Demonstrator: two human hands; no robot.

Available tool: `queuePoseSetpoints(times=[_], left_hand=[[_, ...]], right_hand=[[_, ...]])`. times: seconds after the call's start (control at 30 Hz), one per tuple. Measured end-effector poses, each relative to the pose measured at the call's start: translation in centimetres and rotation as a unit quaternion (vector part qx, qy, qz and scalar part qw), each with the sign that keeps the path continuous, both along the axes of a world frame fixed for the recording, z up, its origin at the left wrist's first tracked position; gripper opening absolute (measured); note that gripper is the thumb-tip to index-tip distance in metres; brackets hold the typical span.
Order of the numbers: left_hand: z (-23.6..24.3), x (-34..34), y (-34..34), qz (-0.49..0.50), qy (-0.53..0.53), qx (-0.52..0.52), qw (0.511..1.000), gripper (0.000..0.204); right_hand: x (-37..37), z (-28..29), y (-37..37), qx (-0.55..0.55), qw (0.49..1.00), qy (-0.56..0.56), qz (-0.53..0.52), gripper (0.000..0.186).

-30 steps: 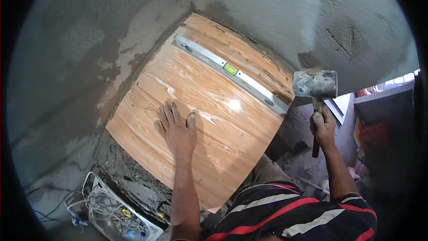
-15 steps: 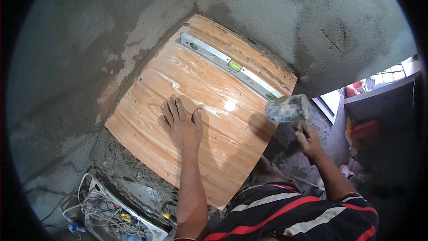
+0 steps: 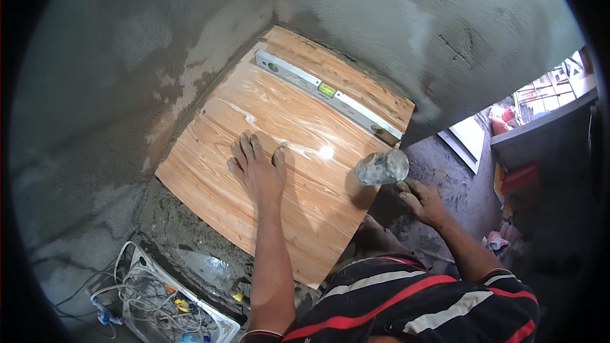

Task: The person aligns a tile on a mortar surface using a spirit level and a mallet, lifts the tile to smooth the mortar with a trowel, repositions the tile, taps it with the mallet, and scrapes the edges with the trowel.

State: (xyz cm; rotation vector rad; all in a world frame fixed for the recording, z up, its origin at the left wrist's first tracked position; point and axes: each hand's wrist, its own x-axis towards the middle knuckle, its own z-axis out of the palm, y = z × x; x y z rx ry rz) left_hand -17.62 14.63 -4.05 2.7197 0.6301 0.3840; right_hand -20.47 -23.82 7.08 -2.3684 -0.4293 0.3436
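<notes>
A large tile with an orange-brown wood-grain pattern lies in the corner between two walls. My left hand rests flat on its middle, palm down and fingers spread. At the tile's right edge, my right hand is closed round the handle of a mallet. The mallet's grey, mortar-smeared head hangs over the tile's right edge and casts a shadow on it; whether it touches cannot be told. Along the tile's far side lies a silver spirit level with a yellow-green vial in its middle.
Rough grey plastered walls close in the left and far sides. Wet mortar borders the tile's near left edge. A white tub with tangled cables stands at the lower left. White panels lean at the right, near a red box.
My right hand has brought the mallet left and slightly down, further over the tile's edge. My left hand stays flat on the tile. The whole view has shifted a little.
</notes>
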Motion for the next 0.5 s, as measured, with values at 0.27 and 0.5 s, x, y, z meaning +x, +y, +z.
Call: queuePoseSetpoints(times=[0.27, 0.5], left_hand=[[0.7, 0.1, -0.7, -0.020, 0.028, 0.022, 0.999, 0.075], [0.3, -1.7, -6.3, -0.047, 0.083, 0.079, 0.992, 0.075]], right_hand=[[1.2, 2.2, -6.6, -0.030, 0.983, -0.084, -0.161, 0.043], [11.2, 1.4, -8.6, 0.019, 0.983, -0.128, -0.131, 0.046]])
